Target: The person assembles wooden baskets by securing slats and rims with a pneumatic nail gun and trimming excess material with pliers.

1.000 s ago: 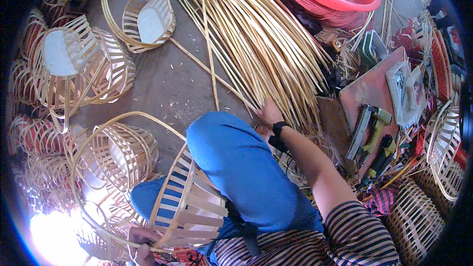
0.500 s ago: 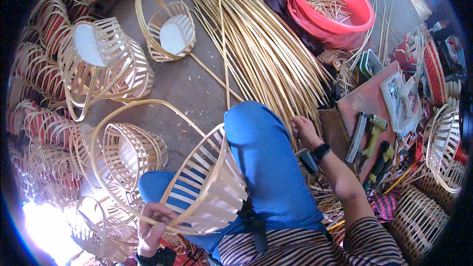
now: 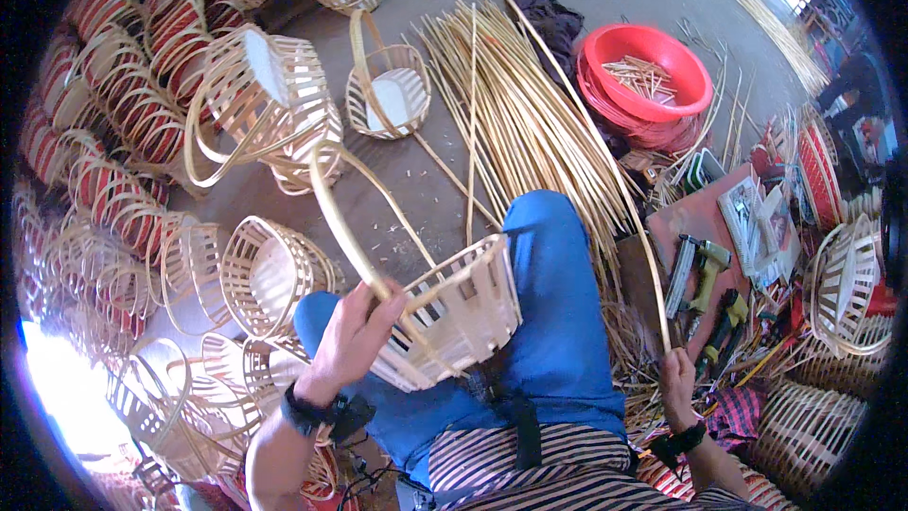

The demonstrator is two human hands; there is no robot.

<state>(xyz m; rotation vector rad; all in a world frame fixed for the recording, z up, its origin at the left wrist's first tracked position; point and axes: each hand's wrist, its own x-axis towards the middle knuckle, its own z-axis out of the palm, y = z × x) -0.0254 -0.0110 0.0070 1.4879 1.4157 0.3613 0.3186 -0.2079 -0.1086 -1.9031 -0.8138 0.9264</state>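
My left hand [image 3: 359,333] is closed on the handle and rim of a light woven-strip basket [image 3: 476,308], which rests tilted on my lap. The basket's tall hooped handle rises toward the upper left. Low on the right, my right hand [image 3: 677,380] is closed around the near end of a long thin strip [image 3: 619,170]. That strip runs far forward along the right side of a big bundle of similar strips [image 3: 530,123] on the floor.
Finished baskets [image 3: 270,279] stand on the left, beside tall stacks of red-and-tan baskets [image 3: 142,218]. A red basin [image 3: 695,76] with short sticks stands at the far right. Two nail guns [image 3: 705,274] lie on a board [image 3: 724,203] near my right hand. A small handled basket [image 3: 426,99] stands ahead.
My right hand has drawn back toward me from the bundle, now with a long strip in it. My left hand has moved up and right along the basket, and the basket has turned.
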